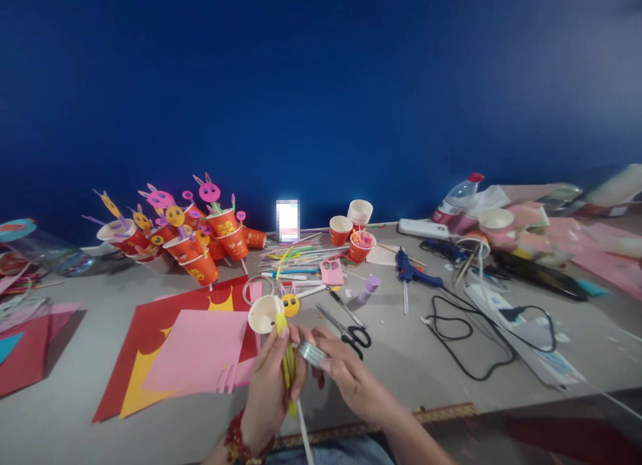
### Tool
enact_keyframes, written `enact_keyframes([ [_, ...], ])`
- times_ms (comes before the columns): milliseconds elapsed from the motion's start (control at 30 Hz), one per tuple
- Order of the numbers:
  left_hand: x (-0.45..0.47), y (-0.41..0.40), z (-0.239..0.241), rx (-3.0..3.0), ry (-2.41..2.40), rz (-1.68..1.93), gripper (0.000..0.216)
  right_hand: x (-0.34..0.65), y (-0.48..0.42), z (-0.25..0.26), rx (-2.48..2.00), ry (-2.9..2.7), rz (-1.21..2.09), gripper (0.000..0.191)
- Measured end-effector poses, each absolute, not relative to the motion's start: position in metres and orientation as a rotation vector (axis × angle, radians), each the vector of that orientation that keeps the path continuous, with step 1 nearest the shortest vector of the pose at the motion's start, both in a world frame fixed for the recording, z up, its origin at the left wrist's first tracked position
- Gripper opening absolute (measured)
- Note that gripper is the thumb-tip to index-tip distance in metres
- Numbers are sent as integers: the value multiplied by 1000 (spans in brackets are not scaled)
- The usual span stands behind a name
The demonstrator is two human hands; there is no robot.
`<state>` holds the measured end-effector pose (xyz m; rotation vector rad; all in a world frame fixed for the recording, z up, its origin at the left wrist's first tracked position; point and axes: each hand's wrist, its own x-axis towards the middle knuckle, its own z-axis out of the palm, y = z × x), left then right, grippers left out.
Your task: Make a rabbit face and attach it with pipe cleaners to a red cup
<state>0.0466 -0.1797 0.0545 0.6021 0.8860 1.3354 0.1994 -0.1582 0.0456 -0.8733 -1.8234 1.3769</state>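
My left hand (271,370) is closed around a bundle of yellow strips (289,371), with a white stick (303,431) coming out below. A white-lined paper cup (263,315) sits just beyond my left fingers; I cannot tell whether they touch it. In my right hand (346,370) is a small roll of tape (311,353), held close against the yellow strips. A yellow rabbit-face cutout (289,304) stands beside the cup. Black-handled scissors (348,328) lie just past my right hand.
Red paper cups with rabbit faces (198,267) stand back left. Pink paper (195,351) lies over red and yellow sheets. Pipe cleaners and pens (295,257) are behind my hands. To the right are a glue stick (370,289), a blue glue gun (414,272) and a power strip (521,338) with cables.
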Motion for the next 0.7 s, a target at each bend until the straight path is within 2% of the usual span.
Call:
enact_keyframes([
  [133,48,-181,54,617,915,1338,27,195,-157,45,-898,-1800,1347,34],
  [500,49,-179,55,606,907,1358,28,198,-156,52,-839,-1780,1409,25],
  [700,50,-182,53,622,908,1378,29,193,-156,55,-839,-1691,1585,22],
])
